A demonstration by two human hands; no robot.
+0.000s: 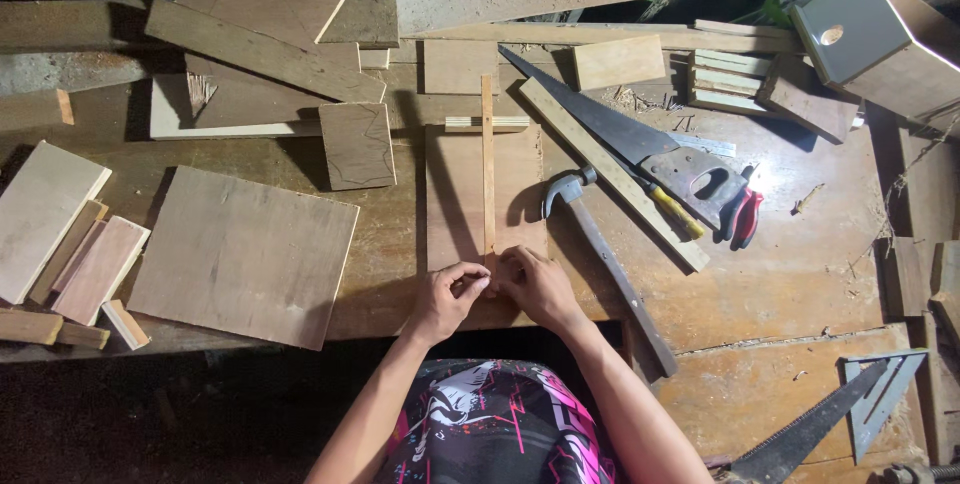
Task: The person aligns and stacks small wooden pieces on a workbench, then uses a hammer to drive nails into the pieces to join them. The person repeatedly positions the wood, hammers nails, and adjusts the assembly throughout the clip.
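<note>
A thin wooden strip (488, 164) lies lengthwise on a flat wooden board (455, 194) at the middle of the workbench. My left hand (445, 299) and my right hand (535, 284) meet at the near end of the strip, fingers pinched together on it. What sits between the fingertips is too small to tell. A small wooden block (486, 124) lies across the far end of the board. A claw hammer (600, 249) lies just right of my right hand, head towards the board.
A hand saw (640, 144), a long wooden batten (610, 172), a yellow-handled tool (675, 209) and red pliers (742, 216) lie right. A large panel (245, 254) and wood offcuts (60, 244) lie left. A wooden box (880, 39) stands back right. A metal square (885, 399) lies near right.
</note>
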